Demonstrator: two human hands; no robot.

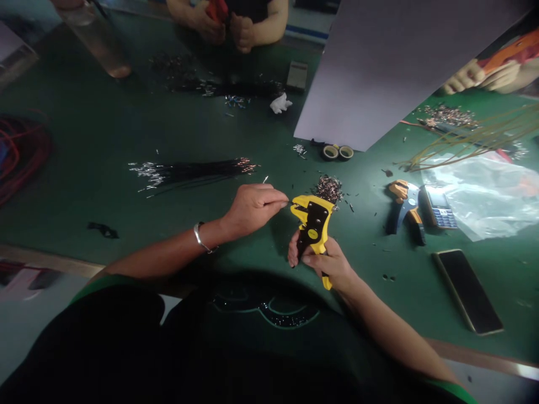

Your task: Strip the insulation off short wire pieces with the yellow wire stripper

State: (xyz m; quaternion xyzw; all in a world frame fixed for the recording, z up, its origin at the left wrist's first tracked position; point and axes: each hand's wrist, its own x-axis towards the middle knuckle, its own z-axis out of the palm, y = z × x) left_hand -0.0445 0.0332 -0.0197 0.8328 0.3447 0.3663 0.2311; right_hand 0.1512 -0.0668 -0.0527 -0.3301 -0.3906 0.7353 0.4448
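Observation:
My right hand (330, 261) is wrapped round the handles of a yellow and black wire stripper (315, 221), its jaws facing left. Close to those jaws, my left hand (256, 207) pinches a thin black wire (290, 202), whose end reaches the jaw opening. Most of that wire is hidden by the fingers; a small silvery tip (265, 179) shows just above the hand. Behind the tool lies a heap of stripped wire scraps (328, 189). To the left, a bundle of black wires (197, 170) rests on the green table, with silvery terminals at one end and bare copper at the other.
Right of me lie a second wire stripper (406, 205), a keypad phone (440, 206), a smartphone (468, 292) and a plastic bag (497, 191). A pale panel (370, 67) stands beyond two tape rolls (338, 152). Co-workers' hands (225, 28) hold red tools across the table.

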